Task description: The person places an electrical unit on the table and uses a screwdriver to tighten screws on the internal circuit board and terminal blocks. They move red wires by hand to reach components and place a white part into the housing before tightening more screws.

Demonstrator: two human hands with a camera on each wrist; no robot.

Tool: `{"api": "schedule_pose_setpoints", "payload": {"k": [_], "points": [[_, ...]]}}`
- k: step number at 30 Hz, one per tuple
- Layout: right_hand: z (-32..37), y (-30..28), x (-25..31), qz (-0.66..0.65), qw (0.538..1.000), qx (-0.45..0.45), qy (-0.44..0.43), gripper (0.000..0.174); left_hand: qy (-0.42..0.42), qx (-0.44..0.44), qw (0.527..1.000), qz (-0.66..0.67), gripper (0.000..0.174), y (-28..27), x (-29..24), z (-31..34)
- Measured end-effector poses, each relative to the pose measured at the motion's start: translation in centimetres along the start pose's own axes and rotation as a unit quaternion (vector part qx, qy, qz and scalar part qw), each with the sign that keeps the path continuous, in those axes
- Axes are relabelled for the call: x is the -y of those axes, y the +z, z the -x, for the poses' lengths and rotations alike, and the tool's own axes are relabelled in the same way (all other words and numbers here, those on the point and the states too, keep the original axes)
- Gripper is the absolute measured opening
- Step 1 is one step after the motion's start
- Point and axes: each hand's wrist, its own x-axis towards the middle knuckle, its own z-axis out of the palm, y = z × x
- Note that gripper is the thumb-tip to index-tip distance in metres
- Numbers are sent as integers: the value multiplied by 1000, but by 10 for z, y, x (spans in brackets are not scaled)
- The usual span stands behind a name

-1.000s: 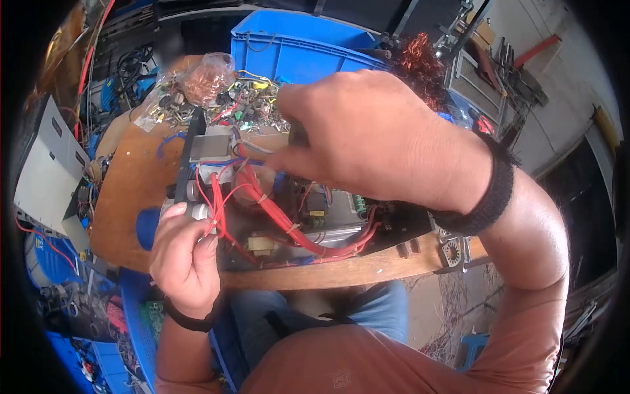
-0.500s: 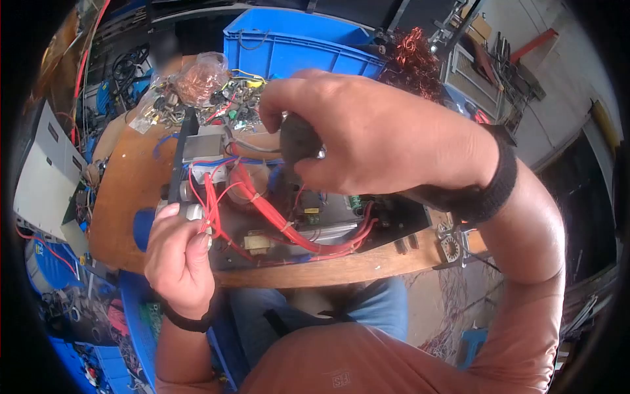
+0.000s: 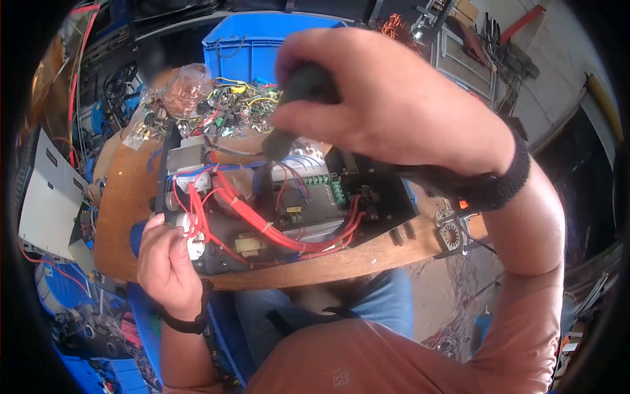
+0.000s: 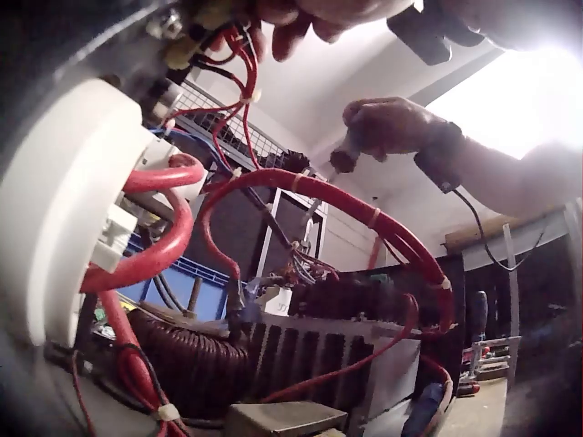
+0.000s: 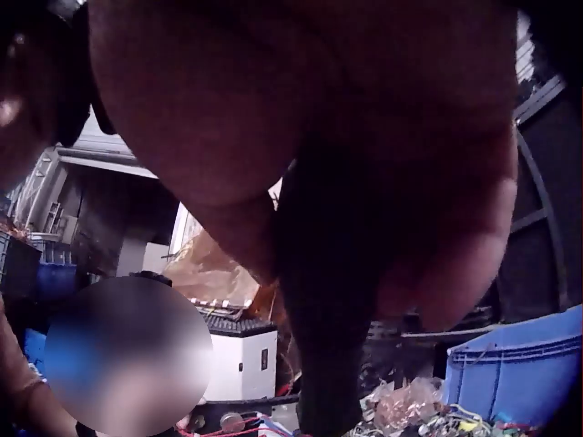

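Observation:
My right hand grips a thick dark handle, raised above the back of an opened electrical unit; the tool's kind does not show clearly. In the left wrist view the same hand is high over the unit, with the tool's dark end pointing down. My left hand holds a white round part at the unit's left end, thumb and fingers around its edge and red wires beside the thumb. A thick tied bundle of red wires curves across the unit, past green terminal blocks.
The unit lies on a wooden table. Behind it are a heap of small scrap parts, a bag of copper wire and a blue crate. A metal clamp-like fixture is at the table's right edge.
My right hand has risen with the dark-handled tool, uncovering the terminal blocks. My left hand keeps its grip, and more of the white round part shows. The head view has shifted slightly.

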Motion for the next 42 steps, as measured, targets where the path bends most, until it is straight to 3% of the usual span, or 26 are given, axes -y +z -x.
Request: {"api": "schedule_pose_setpoints", "payload": {"k": [4,8,13,16,17,20,21,25,27,28,31,36,37,40,42], "points": [[49,-29,-1,17,995,-42,85,33,-16,14,1000,1,13,-2,-1,1],[122,-33,-4,-56,969,-184,158,40,-7,28,1000,-4,14,-2,-2,0],[230,-8,-13,-75,878,-390,267,46,-47,112,992,-26,9,-14,-14,-11],[287,21,-17,-123,810,-472,325,50,-150,107,983,-13,9,-18,-31,-22],[303,31,-18,-129,806,-474,331,50,-185,104,977,15,9,-18,-37,-31],[336,56,-18,-188,788,-480,337,50,-148,204,960,-124,12,-7,-72,-76],[342,62,-18,-199,781,-486,338,47,-130,222,959,-117,16,2,-72,-86],[357,74,-19,-266,765,-489,324,41,92,303,925,-210,18,67,-82,-129],[364,77,-20,-290,751,-496,325,41,118,367,893,-234,25,105,-88,-141],[367,78,-21,-303,744,-499,324,41,84,421,872,-234,27,125,-93,-144],[380,82,-23,-296,745,-492,338,46,104,550,783,-272,31,177,-89,-139],[404,86,-28,-284,755,-479,347,48,113,628,704,-313,27,222,-68,-125],[403,82,-25,-306,736,-480,366,48,116,642,689,-316,27,225,-64,-124],[417,86,-31,-274,757,-455,381,49,129,654,672,-322,27,231,-58,-122],[418,86,-31,-301,745,-450,389,49,144,661,663,-319,28,232,-59,-123]]}}
